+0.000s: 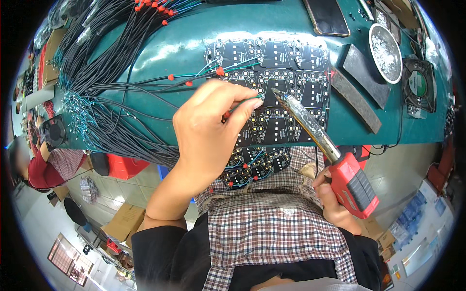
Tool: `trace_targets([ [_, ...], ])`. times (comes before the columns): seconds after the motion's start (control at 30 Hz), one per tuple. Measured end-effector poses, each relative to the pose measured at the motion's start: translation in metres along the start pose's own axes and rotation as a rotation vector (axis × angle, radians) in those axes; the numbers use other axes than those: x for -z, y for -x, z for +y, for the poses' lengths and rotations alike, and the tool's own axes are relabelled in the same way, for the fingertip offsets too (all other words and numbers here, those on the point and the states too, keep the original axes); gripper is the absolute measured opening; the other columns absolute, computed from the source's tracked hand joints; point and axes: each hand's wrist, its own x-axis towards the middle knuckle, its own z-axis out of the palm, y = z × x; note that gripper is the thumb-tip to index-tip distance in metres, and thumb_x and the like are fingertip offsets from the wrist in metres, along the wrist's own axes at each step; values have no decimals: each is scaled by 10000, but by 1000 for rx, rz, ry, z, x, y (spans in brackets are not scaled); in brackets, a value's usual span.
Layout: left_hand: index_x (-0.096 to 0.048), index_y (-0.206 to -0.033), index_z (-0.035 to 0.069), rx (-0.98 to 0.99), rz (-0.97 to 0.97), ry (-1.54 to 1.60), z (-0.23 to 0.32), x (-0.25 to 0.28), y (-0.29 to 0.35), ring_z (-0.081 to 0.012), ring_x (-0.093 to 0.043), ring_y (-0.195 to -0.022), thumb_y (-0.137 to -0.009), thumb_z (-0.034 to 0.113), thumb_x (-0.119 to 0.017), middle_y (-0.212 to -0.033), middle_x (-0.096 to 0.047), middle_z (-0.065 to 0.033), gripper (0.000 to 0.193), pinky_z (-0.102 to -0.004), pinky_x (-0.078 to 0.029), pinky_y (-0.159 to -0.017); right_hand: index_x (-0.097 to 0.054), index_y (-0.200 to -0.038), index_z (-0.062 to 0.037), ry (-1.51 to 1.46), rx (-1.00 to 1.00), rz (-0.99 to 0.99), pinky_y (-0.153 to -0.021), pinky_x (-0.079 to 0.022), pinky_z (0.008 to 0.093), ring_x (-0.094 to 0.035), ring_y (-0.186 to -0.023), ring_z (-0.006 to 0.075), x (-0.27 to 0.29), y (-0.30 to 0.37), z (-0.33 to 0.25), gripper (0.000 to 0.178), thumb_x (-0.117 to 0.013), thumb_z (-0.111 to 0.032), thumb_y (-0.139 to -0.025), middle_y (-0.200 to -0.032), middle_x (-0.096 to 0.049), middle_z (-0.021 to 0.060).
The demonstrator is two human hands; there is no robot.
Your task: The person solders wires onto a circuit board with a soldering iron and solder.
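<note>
pale tiled floor spread below the glossy green table; a reddish-framed window showed at lower left.

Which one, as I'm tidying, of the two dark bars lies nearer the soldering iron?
The narrower greyish bar; the wider black bar lies farther from the soldering iron.

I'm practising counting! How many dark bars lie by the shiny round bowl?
2: a black bar beside the bowl, and a dark grey bar nearer the soldering iron in the right hand.
</note>
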Motion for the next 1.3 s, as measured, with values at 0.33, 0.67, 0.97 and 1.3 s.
trace_targets([
  [0.33,-768,-905,42,-82,-14,-270,-4,0,0,-138,-592,-681,-793,36,-834,-811,-657,-50,131,-267,-485,-620,-703,-987,2,-11,4,-37,-653,-556,338,-693,-739,251,-2,-4,2,176,-768,-12,-824,-901,-694,129],
  [0.67,-746,-843,79,-81,80,-165,-9,-8,2,-191,-587,-646,-765,86,-843,-741,-618,-29,125,-332,-455,-583,-705,-985,7,96,177,-64,-622,-547,341,-681,-703,256,-4,-9,11,236,-801,8,-770,-873,-678,130],
  [0.97,-743,-842,83,-112,79,-224,-8,-9,3,-200,-604,-689,-758,73,-837,-750,-609,-25,127,-342,-466,-611,-702,-975,13,91,113,-40,-554,-507,340,-643,-636,242,-8,-6,15,245,-802,26,-752,-835,-654,116],
  [1.3,-745,-848,82,-112,79,-238,-8,-9,3,-205,-602,-695,-749,66,-835,-745,-599,-30,135,-342,-464,-613,-708,-978,5,101,74,-55,-587,-517,344,-656,-664,262,-3,-8,7,210,-791,-7,-786,-847,-681,129],
])
